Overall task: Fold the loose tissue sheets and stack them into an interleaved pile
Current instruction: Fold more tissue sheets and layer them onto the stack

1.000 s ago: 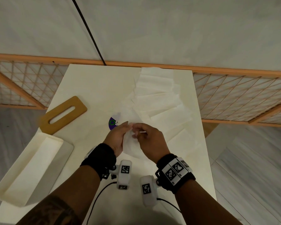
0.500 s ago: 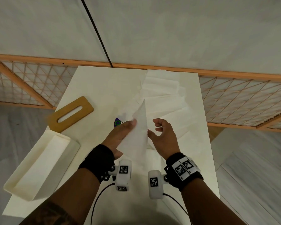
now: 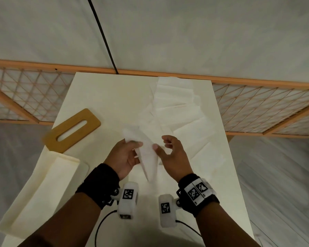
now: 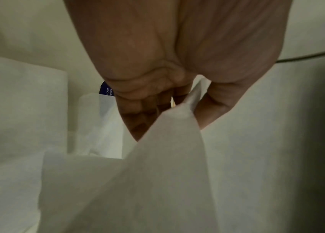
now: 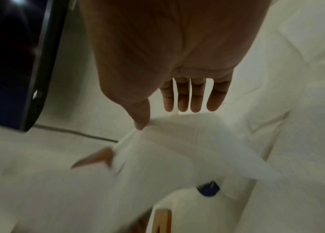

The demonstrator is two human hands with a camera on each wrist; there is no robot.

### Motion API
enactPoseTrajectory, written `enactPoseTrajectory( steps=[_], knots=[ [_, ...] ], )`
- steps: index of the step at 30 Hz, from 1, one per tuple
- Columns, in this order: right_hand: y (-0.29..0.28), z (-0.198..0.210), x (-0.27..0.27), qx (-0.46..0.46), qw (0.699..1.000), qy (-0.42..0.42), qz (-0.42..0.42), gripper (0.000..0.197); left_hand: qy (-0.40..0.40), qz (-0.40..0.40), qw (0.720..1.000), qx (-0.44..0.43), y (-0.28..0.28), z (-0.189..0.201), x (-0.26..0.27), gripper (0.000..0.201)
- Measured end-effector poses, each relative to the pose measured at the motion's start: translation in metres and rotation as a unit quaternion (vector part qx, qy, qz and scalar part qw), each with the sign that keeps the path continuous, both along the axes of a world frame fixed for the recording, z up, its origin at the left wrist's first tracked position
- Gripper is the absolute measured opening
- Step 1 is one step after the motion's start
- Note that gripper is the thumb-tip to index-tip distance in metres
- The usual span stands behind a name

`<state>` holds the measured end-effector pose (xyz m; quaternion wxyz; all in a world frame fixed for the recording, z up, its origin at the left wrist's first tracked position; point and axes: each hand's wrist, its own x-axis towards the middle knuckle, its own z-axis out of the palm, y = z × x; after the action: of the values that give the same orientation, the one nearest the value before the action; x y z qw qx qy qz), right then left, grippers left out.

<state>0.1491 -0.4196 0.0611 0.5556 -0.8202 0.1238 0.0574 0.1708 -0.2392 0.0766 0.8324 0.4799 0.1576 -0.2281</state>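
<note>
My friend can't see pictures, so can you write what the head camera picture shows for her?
Two hands hold a white tissue sheet up over a white table: the left hand pinches it and the right hand's thumb touches it. More tissue sheets lie spread beyond, with a wooden slotted lid and a white tray to the left.

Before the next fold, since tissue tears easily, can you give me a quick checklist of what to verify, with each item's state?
1. Left hand pinches the tissue sheet: ok.
2. Right hand grips the sheet: not ok, only its thumb touches.
3. Sheet lifted off the table: ok.
4. Sheet untorn: cannot tell.
5. Loose tissue sheets within reach: ok.
6. Wooden slotted lid clear of the work: ok.
</note>
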Motion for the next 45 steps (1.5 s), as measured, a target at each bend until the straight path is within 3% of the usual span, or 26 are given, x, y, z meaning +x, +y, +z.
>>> enactPoseTrajectory(
  steps=[2,4,7,9,13,18,23,28,31,34,39,45],
  knots=[
    [-0.009,0.0,0.004,0.046,0.996,0.071,-0.034,0.064,0.028,0.003,0.998,-0.055,0.011,0.003,0.004,0.034],
    [-0.017,-0.001,0.009,0.155,0.973,0.16,-0.051,0.076,0.047,0.0,0.996,-0.08,0.018,0.006,0.009,0.022],
    [-0.024,0.003,0.011,0.316,0.918,0.24,-0.022,0.072,0.047,-0.002,0.994,-0.095,0.023,0.01,0.012,0.02],
    [-0.028,0.006,0.009,0.346,0.913,0.218,0.011,0.061,0.042,0.006,0.995,-0.094,0.026,0.009,0.014,0.025],
    [-0.032,0.017,0.006,0.37,0.913,0.172,0.029,0.042,-0.009,-0.007,1.0,-0.022,0.039,0.002,0.018,0.033],
    [-0.041,0.027,0.004,0.393,0.906,0.147,0.048,0.051,-0.076,-0.038,0.992,0.097,0.042,0.009,0.019,0.029],
    [-0.046,0.031,0.003,0.394,0.911,0.12,0.033,0.042,-0.125,-0.083,0.976,0.159,0.044,0.008,0.019,0.035],
    [-0.056,0.032,0.002,0.28,0.957,0.069,0.022,0.07,-0.127,-0.091,0.963,0.217,0.044,0.009,0.016,0.09],
    [-0.062,0.034,-0.002,0.237,0.971,0.033,0.031,0.077,-0.146,-0.086,0.953,0.252,0.046,0.009,0.013,0.104],
    [-0.067,0.034,-0.003,0.198,0.978,-0.011,0.059,0.074,-0.183,-0.098,0.94,0.273,0.043,0.015,0.01,0.089],
    [-0.072,0.033,-0.004,0.155,0.985,-0.033,0.071,0.039,-0.207,-0.1,0.927,0.296,0.044,0.015,0.009,0.039],
    [-0.074,0.03,-0.003,0.117,0.992,-0.005,0.039,0.015,-0.23,-0.09,0.884,0.397,0.043,0.009,0.008,0.018]
  ],
)
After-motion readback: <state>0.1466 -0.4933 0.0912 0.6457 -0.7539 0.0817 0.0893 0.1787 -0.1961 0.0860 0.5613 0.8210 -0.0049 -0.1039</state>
